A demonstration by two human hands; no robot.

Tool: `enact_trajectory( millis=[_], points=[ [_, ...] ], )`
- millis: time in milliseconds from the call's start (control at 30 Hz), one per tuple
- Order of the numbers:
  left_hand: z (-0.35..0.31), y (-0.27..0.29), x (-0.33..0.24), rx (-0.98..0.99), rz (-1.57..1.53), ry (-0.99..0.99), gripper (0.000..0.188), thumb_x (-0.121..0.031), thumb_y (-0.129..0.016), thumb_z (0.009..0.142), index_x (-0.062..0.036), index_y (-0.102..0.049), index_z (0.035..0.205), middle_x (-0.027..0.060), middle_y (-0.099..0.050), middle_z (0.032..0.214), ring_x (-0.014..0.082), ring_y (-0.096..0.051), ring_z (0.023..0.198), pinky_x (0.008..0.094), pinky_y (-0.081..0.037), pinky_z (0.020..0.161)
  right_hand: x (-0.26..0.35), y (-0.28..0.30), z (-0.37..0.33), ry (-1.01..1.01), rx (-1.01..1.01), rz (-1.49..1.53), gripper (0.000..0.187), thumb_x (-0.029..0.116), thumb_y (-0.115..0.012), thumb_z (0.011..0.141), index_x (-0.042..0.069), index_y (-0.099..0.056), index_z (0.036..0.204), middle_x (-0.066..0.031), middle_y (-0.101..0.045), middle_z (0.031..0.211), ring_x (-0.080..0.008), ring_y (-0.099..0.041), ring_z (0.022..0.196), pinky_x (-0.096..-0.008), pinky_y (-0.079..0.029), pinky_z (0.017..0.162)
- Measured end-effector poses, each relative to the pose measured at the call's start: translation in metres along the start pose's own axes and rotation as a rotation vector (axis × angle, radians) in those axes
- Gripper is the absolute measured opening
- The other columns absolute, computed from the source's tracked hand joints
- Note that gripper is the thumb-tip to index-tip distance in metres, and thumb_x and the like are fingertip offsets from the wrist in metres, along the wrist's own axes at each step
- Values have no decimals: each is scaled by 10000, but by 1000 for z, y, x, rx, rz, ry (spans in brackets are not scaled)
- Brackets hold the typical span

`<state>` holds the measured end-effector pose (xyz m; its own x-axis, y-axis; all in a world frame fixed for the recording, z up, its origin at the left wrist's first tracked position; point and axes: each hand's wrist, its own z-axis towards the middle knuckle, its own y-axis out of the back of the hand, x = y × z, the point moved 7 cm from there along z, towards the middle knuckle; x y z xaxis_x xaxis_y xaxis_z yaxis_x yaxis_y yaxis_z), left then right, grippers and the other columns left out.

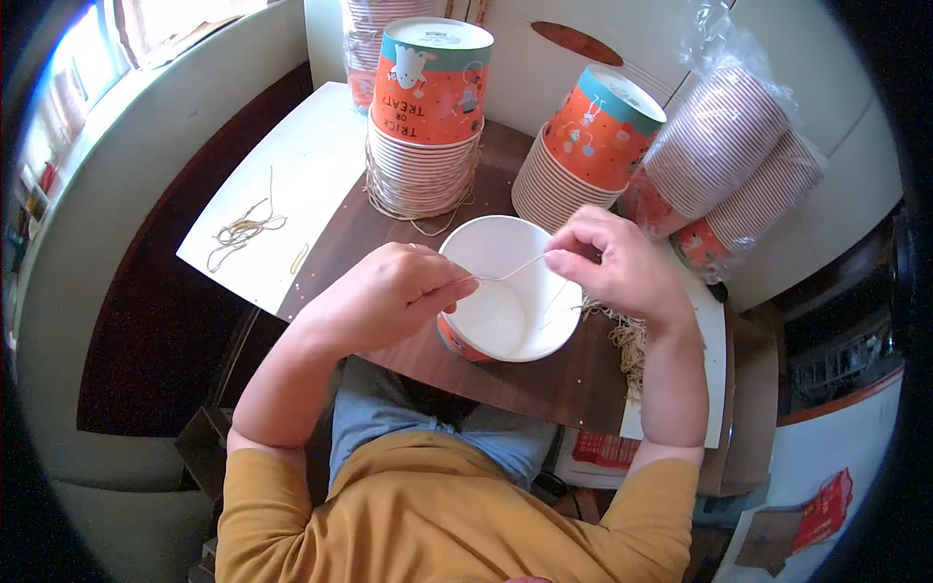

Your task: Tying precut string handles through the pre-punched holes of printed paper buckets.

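A thin pale string [513, 273] stretches between my two hands above the mouth of a paper bucket [486, 316]. My left hand [397, 291] pinches one part of it near the bucket's left rim, thumb against fingers. On the other side, my right hand [614, 264] grips the string between thumb and forefinger, over the right rim. A loose end hangs down into the bucket. The bucket stands upright with its mouth toward me, white inside and orange outside, and nothing else shows in it. A tangled pile of pale strings [630, 352] lies under my right forearm.
Behind the bucket stand two upside-down stacks of orange and teal paper buckets, the left stack [428, 107] ringed with strings, the other stack [607, 126] leaning right. Plastic-wrapped stacks [724, 146] are at the far right. Loose cords [243, 233] lie on the white left table section [292, 165].
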<state>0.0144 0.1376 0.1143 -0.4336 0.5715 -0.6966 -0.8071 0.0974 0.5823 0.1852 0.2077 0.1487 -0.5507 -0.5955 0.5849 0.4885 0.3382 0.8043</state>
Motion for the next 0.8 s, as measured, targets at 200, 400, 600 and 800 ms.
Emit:
enact_trajectory(
  millis=[200, 400, 600, 800],
  points=[
    [9, 1, -9, 39, 76, 2, 189, -110, -581, 864, 62, -625, 799, 203, -614, 732, 363, -600, 688, 409, -485, 627, 13, -56, 11, 240, 111, 575, 841, 266, -770, 755, -5, -296, 1395, -174, -542, 1155, -260, -526, 1116, -404, -416, 982],
    [-3, 4, 4, 10, -96, 155, 156, -88, -601, 853, 62, -642, 852, 159, -624, 703, 232, -613, 627, 320, -482, 610, 22, -82, 11, -46, 324, 799, 431, 122, -621, 902, 27, -479, 1298, -24, -613, 1021, -71, -567, 734, -213, -471, 636],
    [-16, 29, 59, -267, -91, 373, 175, -41, -600, 829, 40, -664, 970, 88, -668, 787, 77, -589, 718, 249, -489, 655, -9, -68, 24, -119, 32, 384, 149, 122, -626, 874, -4, -702, 888, -12, -650, 742, -46, -569, 709, -204, -452, 644],
    [-20, 1, 87, -219, -53, 444, 182, -47, -615, 809, 37, -672, 961, 143, -675, 826, 166, -637, 734, 294, -508, 687, -41, -101, 42, -285, 190, 399, 170, 156, -638, 857, 0, -703, 868, -18, -667, 755, -68, -590, 704, -244, -475, 688]
  ],
)
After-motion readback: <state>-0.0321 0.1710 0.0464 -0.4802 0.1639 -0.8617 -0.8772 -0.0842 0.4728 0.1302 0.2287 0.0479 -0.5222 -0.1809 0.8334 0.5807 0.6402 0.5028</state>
